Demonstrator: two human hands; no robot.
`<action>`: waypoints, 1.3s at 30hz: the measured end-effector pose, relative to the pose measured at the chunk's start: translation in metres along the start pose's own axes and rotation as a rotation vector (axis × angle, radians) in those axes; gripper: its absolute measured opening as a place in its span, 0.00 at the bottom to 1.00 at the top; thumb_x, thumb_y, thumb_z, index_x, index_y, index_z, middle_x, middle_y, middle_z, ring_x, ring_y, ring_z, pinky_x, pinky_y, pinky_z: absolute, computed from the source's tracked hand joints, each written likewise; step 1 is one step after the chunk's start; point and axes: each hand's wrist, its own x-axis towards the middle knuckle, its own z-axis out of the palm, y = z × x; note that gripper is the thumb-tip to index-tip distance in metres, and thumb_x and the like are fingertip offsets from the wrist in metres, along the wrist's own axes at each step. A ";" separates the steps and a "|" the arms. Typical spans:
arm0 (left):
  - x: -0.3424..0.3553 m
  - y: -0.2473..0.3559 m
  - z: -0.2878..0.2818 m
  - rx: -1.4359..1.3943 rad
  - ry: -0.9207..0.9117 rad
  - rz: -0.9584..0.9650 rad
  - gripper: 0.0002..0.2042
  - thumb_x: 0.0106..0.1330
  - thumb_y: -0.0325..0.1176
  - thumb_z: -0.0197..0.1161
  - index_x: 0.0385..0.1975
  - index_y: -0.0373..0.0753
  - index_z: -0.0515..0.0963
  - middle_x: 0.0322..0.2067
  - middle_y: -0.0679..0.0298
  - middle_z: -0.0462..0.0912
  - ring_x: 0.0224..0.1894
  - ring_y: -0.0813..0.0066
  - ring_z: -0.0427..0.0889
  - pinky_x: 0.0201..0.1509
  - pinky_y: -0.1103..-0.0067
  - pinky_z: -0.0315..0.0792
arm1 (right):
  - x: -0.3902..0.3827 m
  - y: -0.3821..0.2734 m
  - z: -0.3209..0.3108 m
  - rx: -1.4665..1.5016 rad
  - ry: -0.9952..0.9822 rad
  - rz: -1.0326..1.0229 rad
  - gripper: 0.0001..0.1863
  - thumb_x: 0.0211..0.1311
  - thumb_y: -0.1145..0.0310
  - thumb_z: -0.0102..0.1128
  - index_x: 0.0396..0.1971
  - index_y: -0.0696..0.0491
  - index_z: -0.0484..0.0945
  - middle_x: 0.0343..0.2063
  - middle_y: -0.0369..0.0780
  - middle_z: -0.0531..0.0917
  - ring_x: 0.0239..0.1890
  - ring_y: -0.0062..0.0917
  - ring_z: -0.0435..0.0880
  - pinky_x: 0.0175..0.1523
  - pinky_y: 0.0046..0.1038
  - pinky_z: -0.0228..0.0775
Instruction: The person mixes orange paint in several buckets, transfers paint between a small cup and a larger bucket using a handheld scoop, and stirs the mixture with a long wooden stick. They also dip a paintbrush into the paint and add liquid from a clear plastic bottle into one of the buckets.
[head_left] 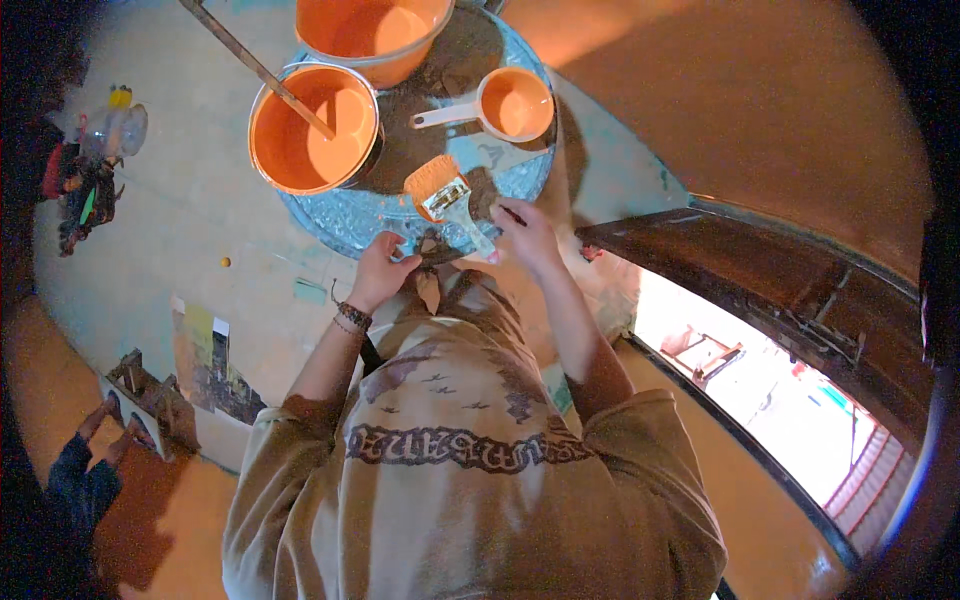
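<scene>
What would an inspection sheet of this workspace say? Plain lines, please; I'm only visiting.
Surface: round blue work surface, patched with brown.
Job's things: paintbrush with orange bristles; paint bucket with a stick leaning in it; tub with orange inside; white-handled dipper, orange inside.
Clutter: at left, a pile of small things, including clear plastic.
Left hand: fingers curled by the near edge; no held thing can be made out.
Right hand: beside the paintbrush, a thin dark thing at its fingertips, too small to identify.
Cables: nothing seen.
Surroundings: orange wall, bright opening at right, part of another person at lower left.
</scene>
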 end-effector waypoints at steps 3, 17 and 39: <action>-0.008 0.004 -0.020 0.074 -0.024 0.020 0.13 0.48 0.34 0.67 0.27 0.32 0.73 0.23 0.58 0.78 0.26 0.71 0.78 0.31 0.76 0.70 | 0.013 -0.003 -0.003 -0.006 0.015 -0.039 0.21 0.54 0.59 0.60 0.43 0.59 0.75 0.37 0.42 0.79 0.39 0.24 0.77 0.43 0.24 0.68; -0.014 0.096 -0.063 -0.127 -0.182 -0.046 0.13 0.55 0.35 0.65 0.20 0.32 0.73 0.16 0.68 0.74 0.21 0.86 0.67 0.25 0.83 0.62 | 0.148 -0.035 0.046 0.563 -0.141 0.469 0.35 0.55 0.48 0.56 0.57 0.54 0.60 0.58 0.46 0.63 0.60 0.32 0.62 0.62 0.37 0.47; 0.002 0.061 -0.131 -0.011 -0.467 0.023 0.11 0.58 0.35 0.62 0.29 0.32 0.75 0.22 0.65 0.77 0.26 0.81 0.72 0.31 0.81 0.68 | 0.060 -0.103 -0.010 0.704 0.350 0.070 0.15 0.64 0.58 0.47 0.44 0.52 0.69 0.32 0.38 0.76 0.23 0.19 0.73 0.19 0.24 0.65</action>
